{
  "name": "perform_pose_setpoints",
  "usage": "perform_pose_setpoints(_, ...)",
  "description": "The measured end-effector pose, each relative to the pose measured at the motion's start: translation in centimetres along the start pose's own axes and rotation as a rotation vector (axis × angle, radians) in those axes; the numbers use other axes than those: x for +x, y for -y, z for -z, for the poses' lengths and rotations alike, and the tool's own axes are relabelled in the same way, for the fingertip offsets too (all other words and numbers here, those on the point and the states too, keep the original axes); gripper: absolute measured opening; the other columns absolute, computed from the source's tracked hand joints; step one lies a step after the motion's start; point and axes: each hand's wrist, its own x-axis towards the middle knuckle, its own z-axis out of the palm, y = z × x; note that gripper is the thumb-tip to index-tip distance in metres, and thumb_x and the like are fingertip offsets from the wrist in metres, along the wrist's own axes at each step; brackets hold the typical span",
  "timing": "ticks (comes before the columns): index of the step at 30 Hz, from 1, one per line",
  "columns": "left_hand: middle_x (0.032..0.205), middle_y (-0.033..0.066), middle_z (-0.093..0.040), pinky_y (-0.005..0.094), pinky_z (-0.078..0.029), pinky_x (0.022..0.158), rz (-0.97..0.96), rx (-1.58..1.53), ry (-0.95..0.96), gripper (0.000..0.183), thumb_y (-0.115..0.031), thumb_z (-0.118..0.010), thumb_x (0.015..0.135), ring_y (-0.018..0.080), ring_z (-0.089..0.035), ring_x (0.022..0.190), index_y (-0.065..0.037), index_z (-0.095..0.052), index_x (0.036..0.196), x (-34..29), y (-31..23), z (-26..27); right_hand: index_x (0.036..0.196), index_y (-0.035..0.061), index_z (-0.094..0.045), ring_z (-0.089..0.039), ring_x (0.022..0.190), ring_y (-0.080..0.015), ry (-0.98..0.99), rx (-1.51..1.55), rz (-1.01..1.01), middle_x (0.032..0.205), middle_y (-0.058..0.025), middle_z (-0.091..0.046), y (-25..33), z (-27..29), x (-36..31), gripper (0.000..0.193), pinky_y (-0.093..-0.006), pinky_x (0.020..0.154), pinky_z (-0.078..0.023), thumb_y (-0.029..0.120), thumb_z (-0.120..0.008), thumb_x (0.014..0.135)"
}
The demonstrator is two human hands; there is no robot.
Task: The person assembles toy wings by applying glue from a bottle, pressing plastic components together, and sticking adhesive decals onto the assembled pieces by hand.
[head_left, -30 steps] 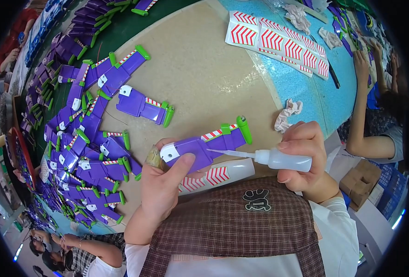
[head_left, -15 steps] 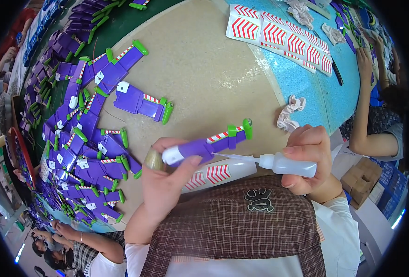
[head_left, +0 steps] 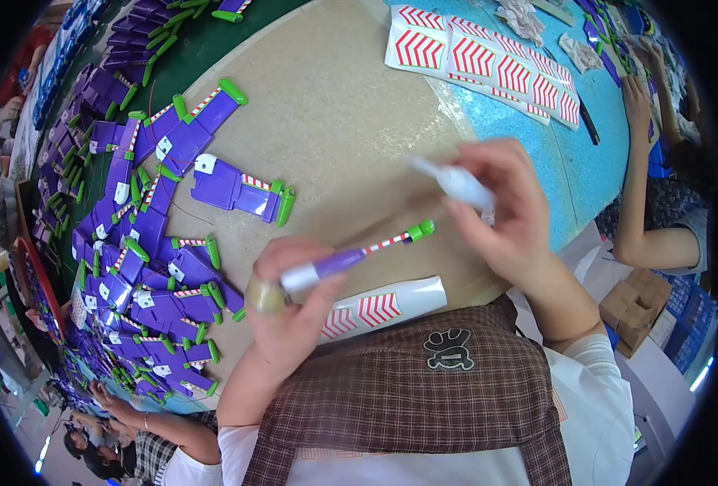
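My left hand (head_left: 288, 312) is closed on a purple toy wing (head_left: 343, 261) with a white end, a red-and-white striped edge and a green tip that points right. The wing is turned nearly edge-on. Up and to the right of it, my right hand (head_left: 505, 211) grips a small white squeeze bottle (head_left: 464, 188), blurred by motion, its thin nozzle toward the upper left. Bottle and wing are apart. Below the wing, near my apron, lies a curled sticker strip (head_left: 412, 298) with red chevrons.
Many purple wings (head_left: 185, 146) are piled on the left, and a single wing (head_left: 233, 190) lies nearer the middle. Chevron sticker sheets (head_left: 472, 61), crumpled paper (head_left: 578, 53) and a black pen-like stick (head_left: 589, 125) lie at the far right. Other people's arms (head_left: 638, 186) show at both sides.
My right hand has lifted the bottle up and away from the wing, and its nozzle has left the wing's surface. My left hand has rolled the wing more edge-on.
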Motion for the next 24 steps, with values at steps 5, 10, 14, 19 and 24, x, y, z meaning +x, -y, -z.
perform_pose_setpoints(5,0.091,0.0034,-0.061,0.0233,-0.045,0.073,0.857,-0.619,-0.169,0.014,-0.014,-0.054,0.09,0.0077,-0.056,0.082,-0.003,-0.054,0.099,1.0,-2.6,-1.4,0.103,0.0022,-0.054,-0.054,0.088,-0.0255,0.142,-0.425,0.199,0.095,-0.0117,-0.054,-2.1,-0.4,2.4,0.042,-0.0332,0.076,-0.045,0.011,-0.072,0.066)
perform_pose_setpoints(10,0.093,0.0046,-0.061,0.0242,-0.046,0.072,0.837,-0.722,-0.18,0.015,-0.011,-0.054,0.09,0.0089,-0.057,0.082,-0.002,-0.054,0.101,-0.3,-1.9,-2.0,0.103,0.0053,-0.048,-0.053,0.092,-0.0272,0.46,-0.254,-0.007,0.098,-0.0099,-0.053,1.9,1.1,-0.4,0.06,-0.0347,0.08,-0.042,0.021,-0.082,0.056)
perform_pose_setpoints(14,0.091,0.0045,-0.061,0.0243,-0.046,0.072,0.769,-0.735,-0.067,0.014,-0.011,-0.052,0.091,0.0082,-0.056,0.081,-0.001,-0.053,0.101,-1.3,-1.9,-2.6,0.106,0.0026,-0.053,-0.055,0.096,-0.0288,0.537,-0.195,0.21,0.104,-0.012,-0.056,1.6,-1.1,-1.6,0.055,-0.0358,0.08,-0.046,0.017,-0.08,0.061)
perform_pose_setpoints(19,0.092,0.0028,-0.057,0.0227,-0.045,0.071,0.716,-0.635,-0.065,0.019,-0.005,-0.057,0.086,0.0067,-0.054,0.08,-0.003,-0.049,0.104,-2.0,-1.4,-3.1,0.103,-0.0008,-0.058,-0.059,0.094,-0.03,0.493,-0.035,0.421,0.104,-0.0141,-0.058,-0.2,-2.8,-1.9,0.049,-0.0364,0.076,-0.049,0.017,-0.078,0.063)
perform_pose_setpoints(24,0.092,0.0022,-0.054,0.0217,-0.043,0.073,0.6,-0.449,-0.064,0.028,0.002,-0.061,0.08,0.0076,-0.052,0.081,-0.004,-0.049,0.104,-2.4,-1.8,-1.0,0.105,-0.0002,-0.057,-0.058,0.098,-0.0285,0.439,-0.121,0.351,0.105,-0.012,-0.059,0.9,-4.0,-2.9,0.054,-0.0372,0.08,-0.047,0.025,-0.079,0.062)
